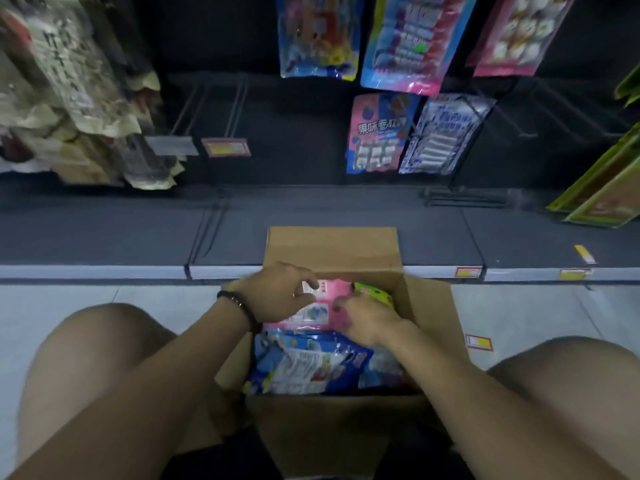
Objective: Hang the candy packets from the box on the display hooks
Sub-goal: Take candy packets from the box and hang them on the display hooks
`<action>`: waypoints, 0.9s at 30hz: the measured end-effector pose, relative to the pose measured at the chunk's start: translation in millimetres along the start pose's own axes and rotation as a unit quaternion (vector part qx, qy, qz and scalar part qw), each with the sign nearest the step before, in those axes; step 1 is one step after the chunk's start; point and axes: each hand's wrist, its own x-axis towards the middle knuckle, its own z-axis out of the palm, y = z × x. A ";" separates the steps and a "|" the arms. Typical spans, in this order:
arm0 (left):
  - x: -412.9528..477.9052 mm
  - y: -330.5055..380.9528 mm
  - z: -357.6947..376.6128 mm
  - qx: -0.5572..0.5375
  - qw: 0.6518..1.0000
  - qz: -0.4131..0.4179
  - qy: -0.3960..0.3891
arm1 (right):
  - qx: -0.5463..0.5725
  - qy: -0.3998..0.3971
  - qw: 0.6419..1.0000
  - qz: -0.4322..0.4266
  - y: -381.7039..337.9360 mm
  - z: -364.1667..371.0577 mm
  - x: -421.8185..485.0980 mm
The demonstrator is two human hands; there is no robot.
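An open cardboard box [332, 247] is seen on the floor between two bent knees, its far flap raised against the base shelf [104, 233] of a dark display. Both forearms are stretched forward and down into the box, converging over its far half. The left hand [277, 292], with a dark bead bracelet [239, 304] at the wrist, is held palm down, and its curled fingers and thumb are pinched on the upper left corner of a pink candy packet [325, 289]. The right hand [367, 320] is turned inward, and its curled fingers are closed on the same packet's right edge. The pink candy packet lies inside the box, on top of the other contents. A green packet [372, 292] is tucked just beside it on the right, and blue packets [311, 365] are piled in the near half. Above, bare display hooks [235, 109] with a price tag [227, 147] are seen, and to their right a blue-and-pink hanging packet [375, 133] and a silver hanging packet [443, 133].
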 end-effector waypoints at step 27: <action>-32.1 -63.8 4.9 -0.042 0.967 -0.244 0.064 | 0.393 0.183 0.900 0.045 25.7 17.8 19.6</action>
